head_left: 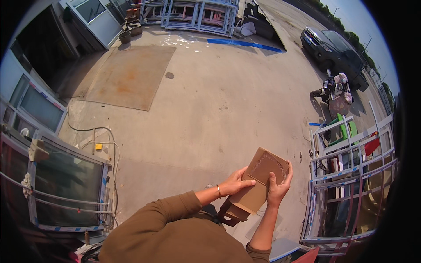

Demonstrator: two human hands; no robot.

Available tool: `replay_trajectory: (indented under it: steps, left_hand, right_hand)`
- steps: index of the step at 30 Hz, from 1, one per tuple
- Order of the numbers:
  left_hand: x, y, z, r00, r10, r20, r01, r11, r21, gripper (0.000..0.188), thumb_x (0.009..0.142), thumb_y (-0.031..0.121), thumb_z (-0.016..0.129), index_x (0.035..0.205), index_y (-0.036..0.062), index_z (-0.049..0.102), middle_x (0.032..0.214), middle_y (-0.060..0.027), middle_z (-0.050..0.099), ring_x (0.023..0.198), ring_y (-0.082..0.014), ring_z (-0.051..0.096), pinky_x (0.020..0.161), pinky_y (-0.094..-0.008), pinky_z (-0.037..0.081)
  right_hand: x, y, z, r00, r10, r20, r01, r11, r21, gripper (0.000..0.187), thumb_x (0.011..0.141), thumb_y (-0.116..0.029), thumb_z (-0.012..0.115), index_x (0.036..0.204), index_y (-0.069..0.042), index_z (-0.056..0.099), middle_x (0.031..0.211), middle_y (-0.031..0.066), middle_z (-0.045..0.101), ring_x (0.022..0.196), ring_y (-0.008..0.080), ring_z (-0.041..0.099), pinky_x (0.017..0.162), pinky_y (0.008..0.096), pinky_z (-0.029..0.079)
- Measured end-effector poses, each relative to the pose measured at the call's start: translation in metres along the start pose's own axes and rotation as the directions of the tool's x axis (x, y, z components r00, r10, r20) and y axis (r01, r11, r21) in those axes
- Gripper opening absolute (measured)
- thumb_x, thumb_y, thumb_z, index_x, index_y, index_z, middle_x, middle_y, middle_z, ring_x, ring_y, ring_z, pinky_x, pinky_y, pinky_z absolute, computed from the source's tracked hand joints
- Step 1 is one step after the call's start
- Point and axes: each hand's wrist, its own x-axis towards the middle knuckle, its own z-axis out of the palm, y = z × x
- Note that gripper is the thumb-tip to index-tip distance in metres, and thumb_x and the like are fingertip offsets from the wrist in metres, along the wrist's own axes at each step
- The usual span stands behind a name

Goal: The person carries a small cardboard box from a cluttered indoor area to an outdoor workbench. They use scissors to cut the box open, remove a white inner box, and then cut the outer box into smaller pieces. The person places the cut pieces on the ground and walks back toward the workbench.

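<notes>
A folded brown cardboard box (253,198) is held between my two hands at the lower middle, out in front of my body. Its upper face has a darker outlined panel, and a flap with a cut-out hangs at its lower end. My left hand (234,183) grips the left side, thumb lying across the front and the other fingers hidden behind. On the opposite side my right hand (279,186) has its thumb on the front face and its fingers wrapped round the right edge. Whether anything is inside the cardboard cannot be seen.
Framed glass panels (66,188) lean at the left beside a cable (116,162). Stacked window frames (351,175) stand at the right. A rusty sheet (131,76) lies on the concrete. Farther off are a motorbike (335,87), a dark pickup (333,48) and blue-grey frames (197,17).
</notes>
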Motion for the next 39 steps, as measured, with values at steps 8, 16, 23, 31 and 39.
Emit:
replay_trajectory:
  steps: [8, 16, 23, 31, 39]
  left_hand:
    - [0.093, 0.087, -0.143, 0.950, 0.080, -0.302, -0.055, 0.995, 0.088, 0.052, 0.099, 0.027, 0.071, 0.144, 0.0058, 0.052, 0.131, -0.0064, 0.065, 0.116, -0.0113, 0.060, 0.098, -0.0322, 0.052]
    - [0.150, 0.188, -0.313, 0.369, 0.397, -0.840, -0.285, 0.909, 0.304, 0.058, 0.093, 0.054, 0.072, 0.102, -0.0033, 0.069, 0.089, -0.0049, 0.073, 0.079, -0.0098, 0.064, 0.069, -0.0277, 0.056]
    - [0.229, 0.316, -0.466, 0.576, 0.388, -0.719, -0.360, 0.911, 0.203, 0.056, 0.093, 0.053, 0.073, 0.107, -0.0013, 0.067, 0.096, -0.0028, 0.072, 0.087, -0.0070, 0.062, 0.074, -0.0255, 0.055]
    - [0.343, 0.425, -0.629, 0.674, 0.341, -0.655, -0.343, 0.930, 0.131, 0.056, 0.097, 0.055, 0.068, 0.100, -0.0009, 0.069, 0.090, -0.0002, 0.070, 0.083, -0.0075, 0.060, 0.072, -0.0264, 0.054]
    - [0.436, 0.572, -0.816, 0.219, 0.513, -0.830, -0.283, 0.847, 0.449, 0.064, 0.090, 0.059, 0.074, 0.101, -0.0035, 0.068, 0.091, -0.0039, 0.071, 0.083, -0.0102, 0.061, 0.074, -0.0279, 0.053]
  right_hand:
    - [0.136, 0.069, 0.162, 0.888, 0.288, 0.359, -0.438, 0.769, 0.466, 0.023, 0.095, -0.008, 0.075, 0.115, 0.002, 0.069, 0.111, 0.0067, 0.073, 0.097, 0.0137, 0.067, 0.089, 0.0302, 0.054]
    - [0.255, 0.047, 0.397, 0.745, -0.029, 0.667, -0.245, 0.918, 0.312, 0.024, 0.093, -0.006, 0.073, 0.116, 0.002, 0.070, 0.108, 0.0081, 0.075, 0.096, 0.0164, 0.068, 0.087, 0.0323, 0.054]
    - [0.386, 0.039, 0.548, 0.772, 0.014, 0.635, -0.331, 0.863, 0.382, 0.030, 0.098, -0.015, 0.071, 0.122, 0.003, 0.065, 0.118, 0.0095, 0.071, 0.107, 0.0170, 0.064, 0.095, 0.0324, 0.050]
    - [0.537, 0.035, 0.705, 0.830, 0.007, 0.557, -0.261, 0.889, 0.377, 0.020, 0.099, -0.013, 0.069, 0.110, 0.004, 0.071, 0.102, 0.0068, 0.075, 0.092, 0.0146, 0.066, 0.084, 0.0306, 0.053]
    - [0.714, 0.024, 0.944, 0.681, -0.302, 0.667, -0.042, 0.893, 0.448, 0.021, 0.090, -0.006, 0.076, 0.109, 0.002, 0.071, 0.094, 0.0148, 0.075, 0.080, 0.0201, 0.070, 0.073, 0.0318, 0.055]
